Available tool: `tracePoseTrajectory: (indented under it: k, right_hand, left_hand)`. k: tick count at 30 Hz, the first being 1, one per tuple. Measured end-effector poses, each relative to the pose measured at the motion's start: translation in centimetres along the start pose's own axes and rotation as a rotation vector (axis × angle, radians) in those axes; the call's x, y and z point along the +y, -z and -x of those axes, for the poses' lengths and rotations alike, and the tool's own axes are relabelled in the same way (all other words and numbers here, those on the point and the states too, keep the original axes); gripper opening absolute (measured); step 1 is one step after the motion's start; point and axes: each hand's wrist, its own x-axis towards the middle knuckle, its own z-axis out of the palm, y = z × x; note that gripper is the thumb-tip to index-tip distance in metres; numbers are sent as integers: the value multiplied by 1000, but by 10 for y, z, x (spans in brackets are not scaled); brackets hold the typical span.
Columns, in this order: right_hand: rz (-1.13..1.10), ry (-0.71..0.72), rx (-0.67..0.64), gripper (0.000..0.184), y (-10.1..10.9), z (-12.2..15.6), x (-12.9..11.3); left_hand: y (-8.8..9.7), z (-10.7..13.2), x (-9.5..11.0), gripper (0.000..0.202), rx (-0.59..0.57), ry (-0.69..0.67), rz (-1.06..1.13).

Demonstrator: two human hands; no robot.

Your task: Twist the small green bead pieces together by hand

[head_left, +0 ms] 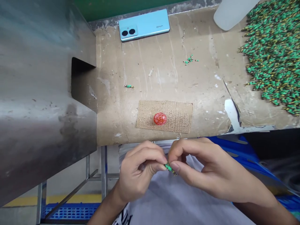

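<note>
A grey steel chute fills the left side, with a notch cut into it beside a bench covered in worn cardboard. At the far right of the bench lies a large heap of small green-and-gold pieces, with a white plastic bottle just beside it. A pale blue phone sits at the back edge. Near the front edge, a patch of rough cardboard carries a round red knob. A small cluster of loose pieces lies mid-bench, and a lone piece lies nearer the chute.

Below the bench edge, above a grey cloth, the left hand and right hand are close together, their fingertips pinching one small green piece. Such a tiny piece held only at the fingertips could slip if the grip loosens, falling onto the cloth or toward the blue crate. A careless reach could also knock the heap's loose edge, spilling pieces across the torn cardboard.
</note>
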Motion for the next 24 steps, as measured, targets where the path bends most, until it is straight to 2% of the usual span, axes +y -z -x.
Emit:
tracePoseTrajectory:
  k: [10, 15, 20, 24]
  right_hand:
    - [-40, -4, 3, 12, -1, 4, 1]
    - [90, 47, 73, 11, -6, 9, -3]
    - [160, 107, 46, 4, -8, 16, -5]
    - [127, 105, 29, 5, -7, 16, -5]
  left_hand:
    - [-1, -2, 1, 8, -10, -25, 68]
    - [-3, -3, 1, 5, 11, -83, 19]
    - [-2, -3, 1, 6, 21, -182, -83]
    - [-1, 0, -2, 7, 6, -225, -121]
